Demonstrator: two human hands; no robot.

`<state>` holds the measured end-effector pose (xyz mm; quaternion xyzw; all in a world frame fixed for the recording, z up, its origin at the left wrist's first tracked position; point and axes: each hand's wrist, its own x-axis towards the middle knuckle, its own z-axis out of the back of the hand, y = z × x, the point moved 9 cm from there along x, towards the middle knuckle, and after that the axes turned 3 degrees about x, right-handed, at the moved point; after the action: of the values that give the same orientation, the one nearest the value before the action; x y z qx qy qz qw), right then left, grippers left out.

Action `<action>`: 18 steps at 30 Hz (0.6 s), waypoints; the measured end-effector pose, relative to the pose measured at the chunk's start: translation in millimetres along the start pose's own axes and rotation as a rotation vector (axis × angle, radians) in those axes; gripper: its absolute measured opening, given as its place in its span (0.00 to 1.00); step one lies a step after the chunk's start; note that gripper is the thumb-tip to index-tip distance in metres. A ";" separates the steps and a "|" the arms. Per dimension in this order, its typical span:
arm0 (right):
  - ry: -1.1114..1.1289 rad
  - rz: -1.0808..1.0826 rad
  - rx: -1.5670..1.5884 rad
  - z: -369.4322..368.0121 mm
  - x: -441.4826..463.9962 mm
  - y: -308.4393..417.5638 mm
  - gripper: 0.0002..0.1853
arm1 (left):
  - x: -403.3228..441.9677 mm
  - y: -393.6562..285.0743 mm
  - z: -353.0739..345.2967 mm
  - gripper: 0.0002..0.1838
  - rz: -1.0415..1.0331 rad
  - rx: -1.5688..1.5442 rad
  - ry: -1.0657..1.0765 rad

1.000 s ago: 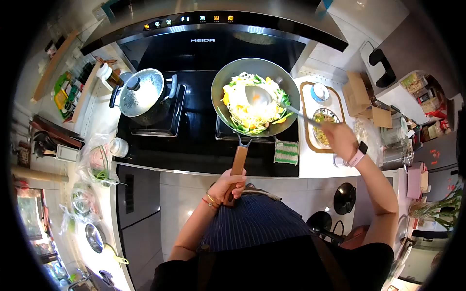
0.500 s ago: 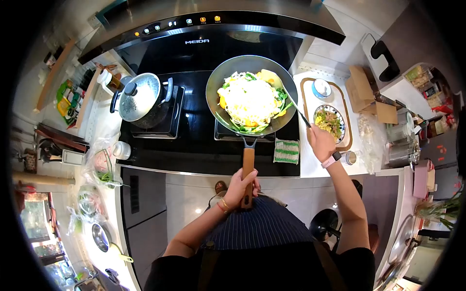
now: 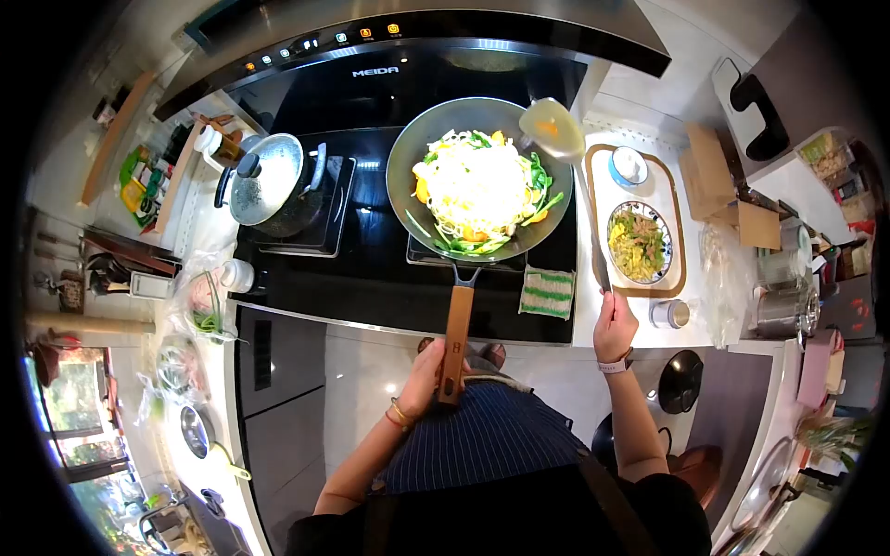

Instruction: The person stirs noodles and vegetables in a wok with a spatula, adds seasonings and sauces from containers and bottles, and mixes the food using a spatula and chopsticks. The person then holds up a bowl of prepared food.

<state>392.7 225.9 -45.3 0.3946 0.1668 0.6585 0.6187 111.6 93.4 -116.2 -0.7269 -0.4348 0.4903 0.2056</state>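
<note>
A wok (image 3: 405, 199) on the right burner holds pale noodles (image 3: 473, 190) with green leaves and orange pieces; glare washes out their middle. My left hand (image 3: 425, 375) lies against the end of the wok's wooden handle (image 3: 458, 324), its fingers partly hidden. In my right hand (image 3: 615, 329) is the end of a long spatula or ladle handle. Its head (image 3: 553, 130) is raised over the wok's upper right rim, blurred. Left of my right hand, a green-striped cloth (image 3: 547, 293) lies on the cooktop.
A lidded pot (image 3: 269, 185) sits on the left burner. At right, a tray (image 3: 681, 222) bears a plate of food (image 3: 640, 243) and a small bowl (image 3: 628, 167). A jar (image 3: 670, 314) stands below the tray. Plastic bags (image 3: 721, 278) and a cardboard box (image 3: 709, 176) are farther right.
The utensil's head has come up out of the noodles to the wok's upper right. My right hand has moved down toward the counter edge. My left hand has shifted along the wok handle.
</note>
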 end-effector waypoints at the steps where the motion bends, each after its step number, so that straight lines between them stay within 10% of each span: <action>1: 0.029 0.012 -0.021 -3.1 -2.7 -1.9 0.09 | -0.4 -4.9 -1.9 0.23 -0.014 0.018 -0.005; 5: 0.279 0.042 -0.318 -43.2 -18.9 -31.1 0.11 | 2.0 -6.9 -16.1 0.21 0.017 0.064 0.056; 18: 0.048 -0.031 0.058 -15.6 -73.4 -30.0 0.14 | 3.7 2.8 -9.8 0.19 0.049 0.102 -0.148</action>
<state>396.3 166.0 -99.4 0.3940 0.2068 0.6528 0.6130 122.1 96.2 -115.9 -0.6877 -0.4053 0.5690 0.1975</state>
